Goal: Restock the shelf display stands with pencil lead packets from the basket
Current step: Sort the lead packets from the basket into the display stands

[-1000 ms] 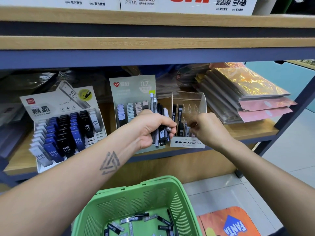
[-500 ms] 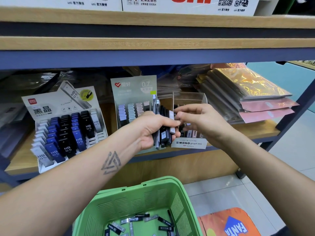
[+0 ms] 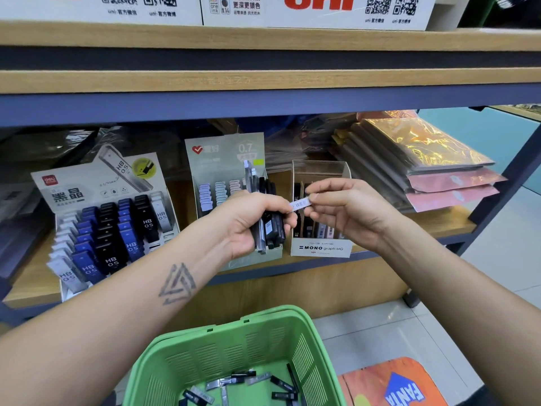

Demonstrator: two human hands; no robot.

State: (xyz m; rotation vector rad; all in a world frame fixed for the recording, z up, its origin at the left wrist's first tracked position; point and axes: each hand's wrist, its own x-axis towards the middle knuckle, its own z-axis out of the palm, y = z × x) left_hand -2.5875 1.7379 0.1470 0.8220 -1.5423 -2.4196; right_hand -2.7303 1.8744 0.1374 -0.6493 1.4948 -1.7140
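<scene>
Since a moment ago, right hand [image 3: 348, 209] has drawn one white packet [image 3: 299, 205] from the bundle [image 3: 270, 227] gripped by left hand [image 3: 248, 224], pinching it. Packet sits before the MONO stand [image 3: 322, 249], ready for slotting; more remain in the basket [image 3: 234, 347].

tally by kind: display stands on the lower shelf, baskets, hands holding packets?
Display stands: 3 (Deli stand, 0.7 stand, Mono stand)
Baskets: 1 (basket)
Hands holding packets: 2 (left hand grips a bunch; right hand pinches a white packet)
Total: 6
</scene>
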